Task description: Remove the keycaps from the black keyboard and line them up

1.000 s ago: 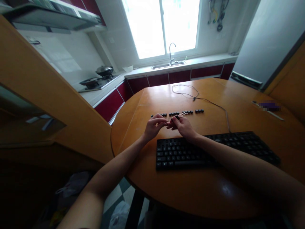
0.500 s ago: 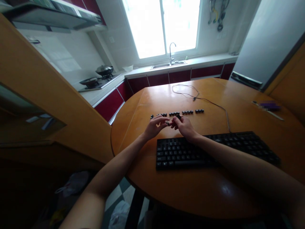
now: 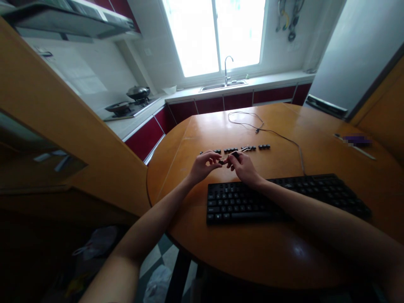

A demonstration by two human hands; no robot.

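Note:
My left hand (image 3: 205, 165) is closed in a pinch on a small black keycap (image 3: 221, 162). Close beside it, my right hand (image 3: 242, 167) grips a thin pale stick (image 3: 245, 149), possibly a cotton swab, whose far part sticks out past the fingers. Something black also shows at the right thumb; I cannot make out what it is. Behind the hands, several black keycaps (image 3: 231, 150) lie in small groups in a row. The black keyboard (image 3: 246, 204) lies under my right forearm, with its top row partly bare of caps.
The keyboard's cable (image 3: 285, 138) runs back over the wooden table (image 3: 189, 202) and ends in a loop. At the right lies a blurred purple item (image 3: 357, 140) beside a thin pale strip (image 3: 364, 153). A sink (image 3: 213, 87) and counter stand behind the table.
The pale stick now shows beyond my right hand, where it was not visible before. My left hand has tilted slightly, its fingers more curled over the keycap.

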